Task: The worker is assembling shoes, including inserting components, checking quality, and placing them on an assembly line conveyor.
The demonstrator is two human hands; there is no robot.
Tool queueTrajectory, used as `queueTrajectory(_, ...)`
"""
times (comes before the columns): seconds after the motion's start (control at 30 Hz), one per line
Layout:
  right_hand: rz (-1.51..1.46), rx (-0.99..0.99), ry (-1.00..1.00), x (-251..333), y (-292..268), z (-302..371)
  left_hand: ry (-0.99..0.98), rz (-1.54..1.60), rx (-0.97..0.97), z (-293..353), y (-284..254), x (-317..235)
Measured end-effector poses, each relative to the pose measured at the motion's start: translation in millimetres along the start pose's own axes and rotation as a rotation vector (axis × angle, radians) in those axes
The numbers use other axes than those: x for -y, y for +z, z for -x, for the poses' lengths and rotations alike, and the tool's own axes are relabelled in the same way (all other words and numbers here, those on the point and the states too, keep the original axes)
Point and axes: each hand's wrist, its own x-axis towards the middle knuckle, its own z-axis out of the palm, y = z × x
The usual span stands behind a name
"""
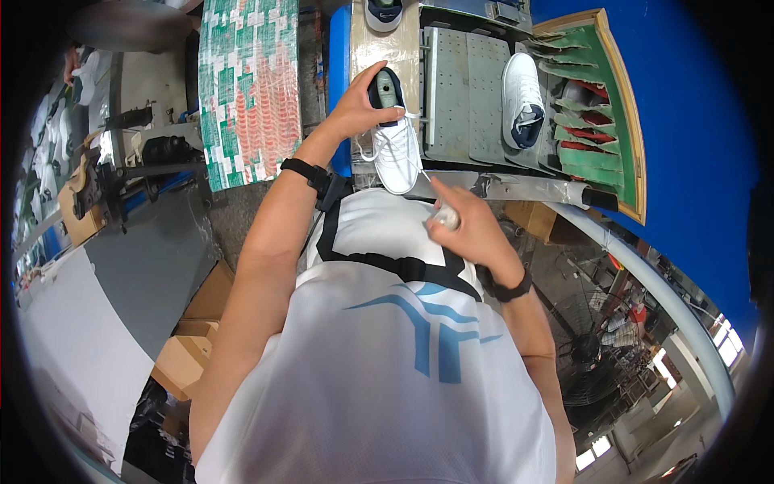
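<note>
A white lace-up sneaker (394, 157) with a dark blue lining lies toe toward me on the long work surface. My left hand (360, 108) grips it round the heel and collar, thumb on one side and fingers on the other. A grey-green insert (388, 87) shows inside the opening. Loose lace hangs beside the shoe. Close to the toe, my right hand (470, 224) is closed round a small pale object (446, 215), whose kind I cannot make out. A thin white strand or tip shows between its index finger and the shoe.
Another white sneaker (523, 101) rests on the grey metal plates (466, 93) to the right. Farther off, a third shoe (384, 14) stands on the same surface. A wood-edged rack (628, 121) with green flaps is at the right; a patterned wrapped stack (248, 93) stands left.
</note>
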Motion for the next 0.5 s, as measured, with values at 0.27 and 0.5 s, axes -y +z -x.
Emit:
queueTrajectory(0.27, -0.016, -0.182, -0.116, -28, 15, -79, 0.019, -0.021, 0.008, -3, 5, 10)
queueTrajectory(0.5, 0.154, -0.124, -0.134, -34, 22, -78, -0.002, 0.054, 0.005, -2, 1, 9)
